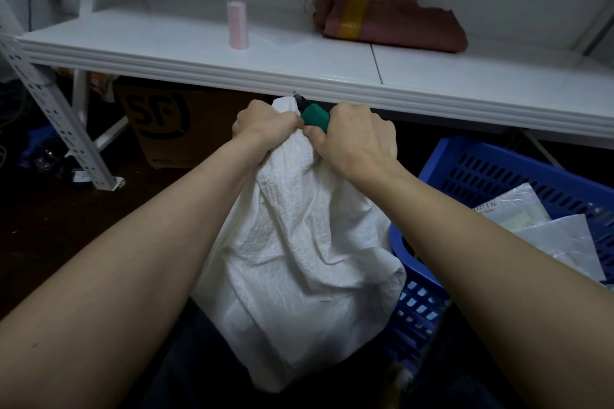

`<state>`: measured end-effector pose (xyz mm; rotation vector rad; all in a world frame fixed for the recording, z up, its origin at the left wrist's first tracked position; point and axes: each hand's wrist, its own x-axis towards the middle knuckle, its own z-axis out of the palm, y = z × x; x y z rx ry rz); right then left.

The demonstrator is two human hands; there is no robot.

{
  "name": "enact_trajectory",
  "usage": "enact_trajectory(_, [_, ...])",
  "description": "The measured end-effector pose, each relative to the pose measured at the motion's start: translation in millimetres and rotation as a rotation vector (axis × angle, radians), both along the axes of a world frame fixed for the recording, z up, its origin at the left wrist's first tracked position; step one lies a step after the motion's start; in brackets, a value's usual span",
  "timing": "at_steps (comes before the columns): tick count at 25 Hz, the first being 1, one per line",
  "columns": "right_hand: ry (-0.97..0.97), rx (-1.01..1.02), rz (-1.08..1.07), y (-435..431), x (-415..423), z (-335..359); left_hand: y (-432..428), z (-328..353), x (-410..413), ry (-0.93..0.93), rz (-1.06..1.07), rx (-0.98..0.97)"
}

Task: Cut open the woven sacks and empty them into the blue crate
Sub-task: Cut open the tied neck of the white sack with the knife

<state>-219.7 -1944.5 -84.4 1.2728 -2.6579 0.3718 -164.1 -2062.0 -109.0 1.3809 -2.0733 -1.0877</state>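
Left hand (pixel 265 123) and right hand (pixel 358 136) both clamped at the neck of the white woven sack (pixel 299 242), just left of the blue crate (pixel 498 159).
Head view: the left fist bunches the gathered neck; the right curls round a green-handled cutter (pixel 315 117), blade at the sack's top, though whether it has bitten in is hard to tell. Leaning on the crate's left wall, the sack looks soft, crinkly, probably slick and light; grip it below the blade.

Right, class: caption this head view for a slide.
Left hand grips the neck of a woven sack; right hand holds a green utility knife to it, beside the blue crate.
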Motion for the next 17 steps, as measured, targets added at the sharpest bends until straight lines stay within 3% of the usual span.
enact_trajectory(3, [-0.074, 0.013, 0.008, -2.3, -5.2, 4.3, -1.7, -2.1, -2.3, -0.022, 0.025, -0.084])
enact_trajectory(8, [-0.34, 0.015, 0.011, 1.3, -20.7, 12.4, -3.1, -5.9, 0.7, -0.103, -0.121, -0.314])
enact_trajectory(12, [-0.397, -0.036, 0.004, 4.5, -22.6, 7.0, -4.7, -7.7, 3.8, -0.14, -0.2, -0.443])
enact_trajectory(17, [-0.448, -0.128, 0.002, -2.3, -13.8, 8.2, 1.5, 2.2, 3.6, -0.158, -0.09, -0.533])
